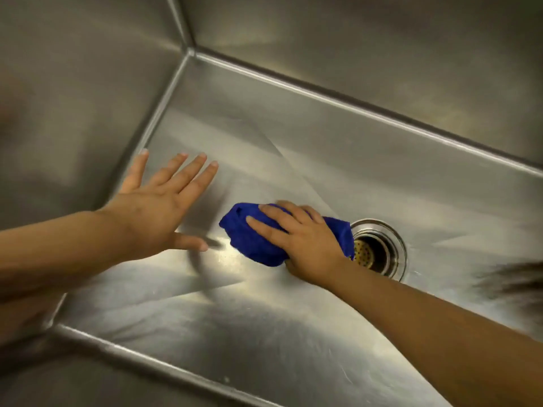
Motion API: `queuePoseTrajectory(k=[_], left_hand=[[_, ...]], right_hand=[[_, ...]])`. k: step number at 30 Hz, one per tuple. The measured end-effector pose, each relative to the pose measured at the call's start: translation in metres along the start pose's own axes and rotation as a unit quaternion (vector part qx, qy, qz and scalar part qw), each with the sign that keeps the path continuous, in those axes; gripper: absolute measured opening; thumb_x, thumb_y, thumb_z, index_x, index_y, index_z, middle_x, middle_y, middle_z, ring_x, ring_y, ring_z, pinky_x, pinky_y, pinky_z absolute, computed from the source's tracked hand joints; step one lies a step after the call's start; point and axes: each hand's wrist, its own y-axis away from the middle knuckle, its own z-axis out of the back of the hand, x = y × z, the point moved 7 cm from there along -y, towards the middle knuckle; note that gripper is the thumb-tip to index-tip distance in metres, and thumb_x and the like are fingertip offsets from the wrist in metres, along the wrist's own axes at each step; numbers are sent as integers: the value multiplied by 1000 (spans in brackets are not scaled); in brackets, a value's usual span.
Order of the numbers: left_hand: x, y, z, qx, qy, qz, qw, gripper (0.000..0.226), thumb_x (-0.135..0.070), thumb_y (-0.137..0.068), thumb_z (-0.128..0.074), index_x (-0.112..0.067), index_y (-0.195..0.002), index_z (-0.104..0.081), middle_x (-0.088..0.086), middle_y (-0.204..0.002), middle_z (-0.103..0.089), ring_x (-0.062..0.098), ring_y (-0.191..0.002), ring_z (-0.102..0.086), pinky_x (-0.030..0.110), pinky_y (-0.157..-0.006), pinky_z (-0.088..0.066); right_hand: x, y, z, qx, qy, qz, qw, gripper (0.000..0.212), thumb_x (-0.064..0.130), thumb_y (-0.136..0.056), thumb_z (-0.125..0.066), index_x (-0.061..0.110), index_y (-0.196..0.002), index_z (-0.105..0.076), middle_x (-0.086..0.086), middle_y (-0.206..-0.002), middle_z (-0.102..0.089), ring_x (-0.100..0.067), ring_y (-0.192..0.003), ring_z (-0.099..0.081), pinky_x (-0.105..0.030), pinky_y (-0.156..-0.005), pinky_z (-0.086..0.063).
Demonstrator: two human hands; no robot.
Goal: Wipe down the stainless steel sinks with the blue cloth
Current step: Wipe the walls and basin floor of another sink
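Right forearm [426, 324], entering from the lower right of the frame, leads us to the right hand [305, 245]. Its fingers curve over a bunched blue cloth [249, 239], with the thumb tucked at the near edge, and hold the wad pressed onto the sink floor [264, 333]. We place the cloth a little right of frame centre, its right end reaching the rim of the drain [379, 248]. Bunching, we judge, gives the palm a firm pad to bear down on. Left of the cloth and apart from it, the left hand [152, 212] is spread, fingers straight and fanned toward the upper left corner of the basin. We cannot tell whether it rests on the steel or hovers just above, though we read it as a brace for the lean into the sink. Steel walls [352, 54] rise around the floor on every visible side. At the right edge, a dark blurred shape [511, 282] is too smeared to identify.
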Motion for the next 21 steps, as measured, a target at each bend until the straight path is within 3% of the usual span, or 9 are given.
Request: queuePoseTrajectory(k=[3,6,9,11,13,15,18,21], left_hand=[[10,2,-8,13,10,7,1000,104,-85,-49,-2,-31,-115,57,-10,-132,52,10,-130,38,53,-111,18],[18,1,-6,-11,23,7,1000,105,-86,-52,-8,-32,-118,54,-10,-137,48,9,-130,37,53,-111,18],[25,4,7,-28,14,22,999,107,-85,-58,-16,-31,-122,51,-7,-148,41,13,-138,33,54,-111,16],[24,11,18,-41,23,30,998,110,-82,-67,-25,-28,-134,42,-5,-156,29,15,-144,25,54,-112,16],[20,26,34,-51,49,40,997,106,-77,-77,-35,-23,-149,22,-1,-162,8,14,-148,11,51,-112,17],[16,45,52,-65,69,45,994,94,-72,-84,-36,-22,-154,2,-1,-160,-15,13,-148,-6,47,-113,18],[12,79,86,-100,96,45,989,85,-69,-87,-35,-25,-154,-7,-7,-154,-29,11,-143,-22,46,-115,13],[8,111,128,-148,141,34,978,77,-63,-91,-40,-25,-153,-13,-8,-152,-34,11,-140,-29,44,-117,6]], right_hand=[[-17,-47,10,-3,-16,-132,991,85,14,-77,-66,32,-150,-27,-1,-153,-32,-29,-137,-32,-45,-108,-30],[-10,-63,9,-22,-40,-222,974,79,17,-86,-54,32,-153,-15,0,-157,-19,-25,-140,-19,-40,-110,-20],[25,-36,-3,-16,-41,-124,991,82,9,-72,-65,26,-147,-37,-8,-149,-40,-36,-131,-39,-49,-101,-36],[55,-8,-13,31,-37,-56,997,83,10,-67,-71,27,-144,-43,-8,-145,-45,-36,-126,-46,-51,-100,-41],[72,11,-14,127,-69,-56,988,78,11,-80,-63,31,-149,-31,-4,-154,-32,-32,-136,-33,-48,-111,-26],[79,23,0,187,-151,-118,963,68,14,-86,-51,33,-148,-32,1,-154,-29,-26,-139,-26,-38,-115,-18],[73,26,70,92,-260,-218,936,64,20,-75,-40,30,-138,-50,6,-142,-45,-20,-129,-41,-29,-110,-29],[67,39,145,20,-351,-253,901,58,9,-79,-44,28,-133,-53,8,-129,-51,-12,-116,-50,-21,-102,-37]])
